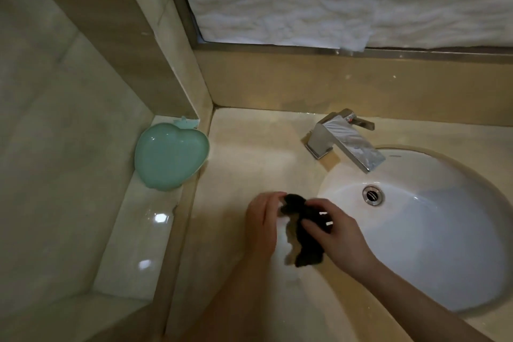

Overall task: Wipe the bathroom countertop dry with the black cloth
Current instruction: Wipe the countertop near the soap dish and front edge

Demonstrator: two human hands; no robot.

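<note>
A small bunched black cloth (302, 233) hangs between both hands just above the beige stone countertop (244, 158), left of the basin. My left hand (262, 223) pinches the cloth's upper left end with its fingertips. My right hand (337, 233) grips the cloth from the right, fingers curled over its middle. The cloth's lower end dangles toward the counter, casting a shadow beside it.
A white oval sink (433, 244) with a metal drain (373, 195) fills the right. A chrome faucet (342, 139) stands behind it. A teal apple-shaped dish (169, 157) leans on a lower ledge at the left wall. A covered mirror frame (277, 48) runs along the back.
</note>
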